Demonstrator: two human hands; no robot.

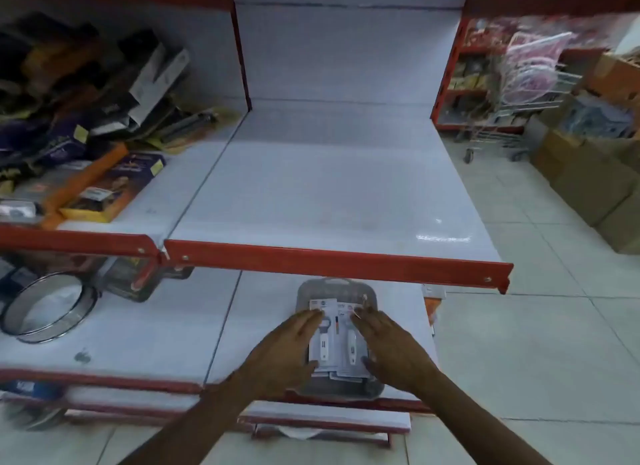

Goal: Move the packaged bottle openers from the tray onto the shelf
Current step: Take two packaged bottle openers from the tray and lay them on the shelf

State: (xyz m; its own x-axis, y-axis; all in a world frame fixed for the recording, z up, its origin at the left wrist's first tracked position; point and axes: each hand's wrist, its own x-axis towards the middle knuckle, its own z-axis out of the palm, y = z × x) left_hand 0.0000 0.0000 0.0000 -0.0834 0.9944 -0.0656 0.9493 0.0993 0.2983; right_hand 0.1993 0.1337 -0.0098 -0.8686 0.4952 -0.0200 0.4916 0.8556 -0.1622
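Observation:
A grey plastic tray point(334, 286) sits on the lower white shelf, partly under the red front lip of the upper shelf point(332, 258). Inside it lie packaged bottle openers point(337, 340), white-handled tools on white cards, side by side. My left hand point(289, 347) lies along the left edge of the packs, its thumb at their near end. My right hand point(388, 343) lies along the right edge, fingers curled onto the cards. Both hands clasp the stack from the sides. The upper shelf's white surface point(329, 194) lies bare above the tray.
Boxed and bagged goods point(86, 125) pile on the left part of the upper shelf. A round metal-rimmed sieve point(48, 307) lies on the lower shelf at left. A wire trolley point(512, 94) and cardboard boxes point(588, 180) stand on the tiled floor at right.

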